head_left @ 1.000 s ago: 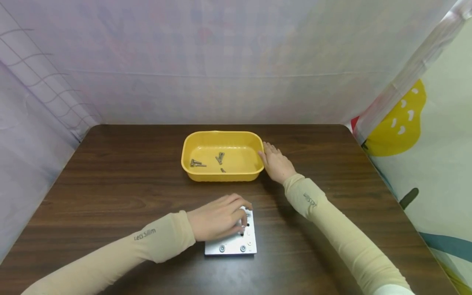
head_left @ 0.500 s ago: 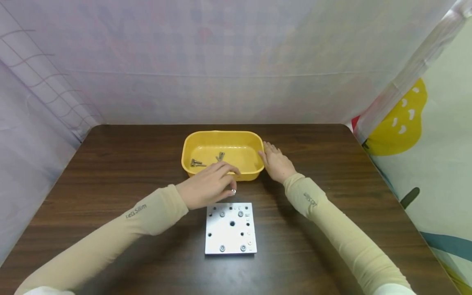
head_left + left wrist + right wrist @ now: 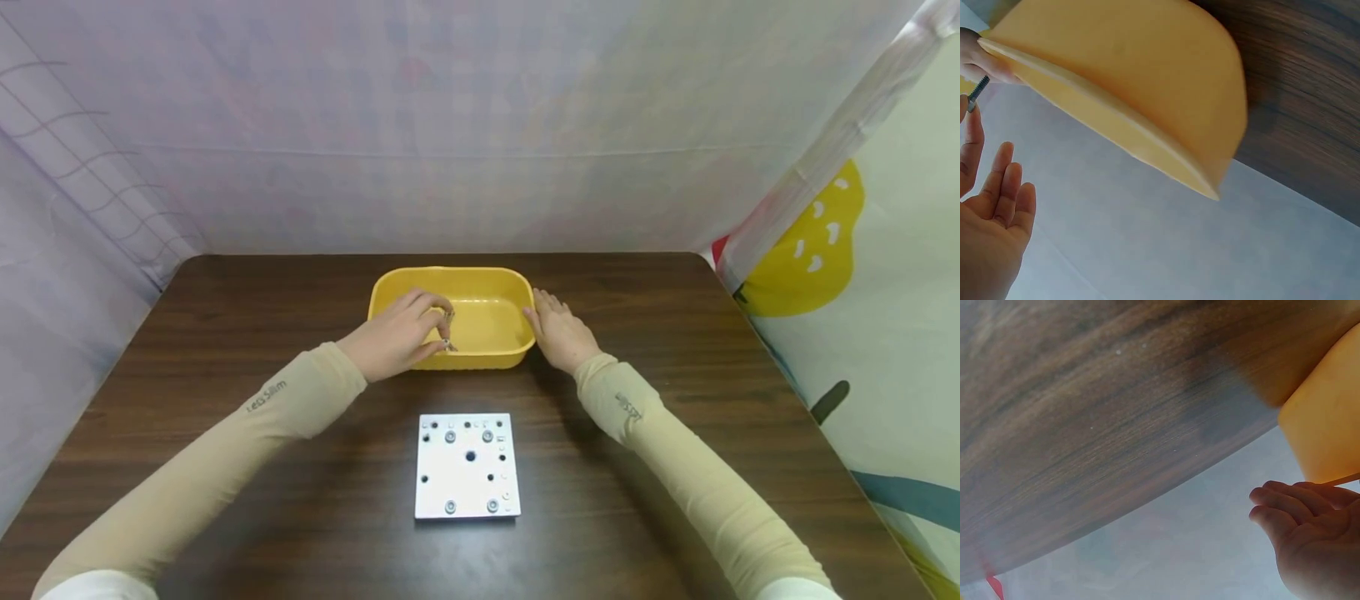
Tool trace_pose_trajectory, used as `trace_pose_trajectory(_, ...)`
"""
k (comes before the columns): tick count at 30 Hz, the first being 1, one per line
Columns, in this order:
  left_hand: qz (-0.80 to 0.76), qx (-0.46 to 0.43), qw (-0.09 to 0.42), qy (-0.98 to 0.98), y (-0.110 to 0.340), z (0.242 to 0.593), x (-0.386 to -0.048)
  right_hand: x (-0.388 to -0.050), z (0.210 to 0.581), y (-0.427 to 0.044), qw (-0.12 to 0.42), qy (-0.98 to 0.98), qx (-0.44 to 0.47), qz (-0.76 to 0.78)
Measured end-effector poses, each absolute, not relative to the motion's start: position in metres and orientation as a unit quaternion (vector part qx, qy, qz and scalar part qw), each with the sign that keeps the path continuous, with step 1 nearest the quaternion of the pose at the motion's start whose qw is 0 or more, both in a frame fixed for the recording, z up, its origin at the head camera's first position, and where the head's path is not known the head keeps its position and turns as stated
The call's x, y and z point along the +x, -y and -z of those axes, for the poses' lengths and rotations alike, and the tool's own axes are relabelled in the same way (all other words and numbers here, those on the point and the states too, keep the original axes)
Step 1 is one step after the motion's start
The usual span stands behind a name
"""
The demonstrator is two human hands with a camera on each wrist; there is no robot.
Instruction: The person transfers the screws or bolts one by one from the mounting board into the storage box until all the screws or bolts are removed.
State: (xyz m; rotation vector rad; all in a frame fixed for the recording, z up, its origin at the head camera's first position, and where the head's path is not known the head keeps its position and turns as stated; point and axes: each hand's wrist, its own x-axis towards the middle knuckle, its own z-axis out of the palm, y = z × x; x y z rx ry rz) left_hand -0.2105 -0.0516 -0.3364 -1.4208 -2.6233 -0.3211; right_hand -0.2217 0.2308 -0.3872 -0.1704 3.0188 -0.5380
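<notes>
My left hand (image 3: 397, 337) is over the near side of the yellow plastic bin (image 3: 491, 315), pinching a small screw (image 3: 979, 92) between thumb and forefinger. In the left wrist view the screw's threaded end points up, and the other fingers are held loosely apart from it. Against the bin's right wall rests my right hand (image 3: 564, 335), its fingers extended along the rim. Nearer to me lies a square silver metal plate (image 3: 453, 479) with several open holes and several socket-head screws seated in it. Most screws in the bin are hidden behind my left hand.
A dark wood-grain table (image 3: 262, 333) carries the bin and plate. Behind it hangs a pale curtain (image 3: 450, 150). A white cloth with a yellow printed shape (image 3: 806, 250) borders the right side.
My left hand has moved from over the metal plate forward and slightly left to the bin, carrying the pinched screw. The right hand has stayed against the bin's right side.
</notes>
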Motion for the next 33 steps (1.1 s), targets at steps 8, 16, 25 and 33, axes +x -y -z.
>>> trace_pose_trajectory(8,0.104,-0.426,0.066,0.896,0.059,0.341,-0.239,-0.223,0.387,-0.232,0.026,-0.983,-0.063,0.172)
trace_pose_trajectory(16,0.087,-0.391,0.032,0.916,0.06,0.344,-0.263,-0.223,0.388,-0.232,0.028,-0.983,-0.061,0.169)
trace_pose_trajectory(25,0.082,-0.379,0.024,0.921,0.058,0.349,-0.274,-0.223,0.389,-0.232,0.03,-0.984,-0.058,0.166)
trace_pose_trajectory(33,0.087,-0.382,0.027,0.92,0.054,0.347,-0.278,-0.222,0.388,-0.231,0.028,-0.984,-0.06,0.163)
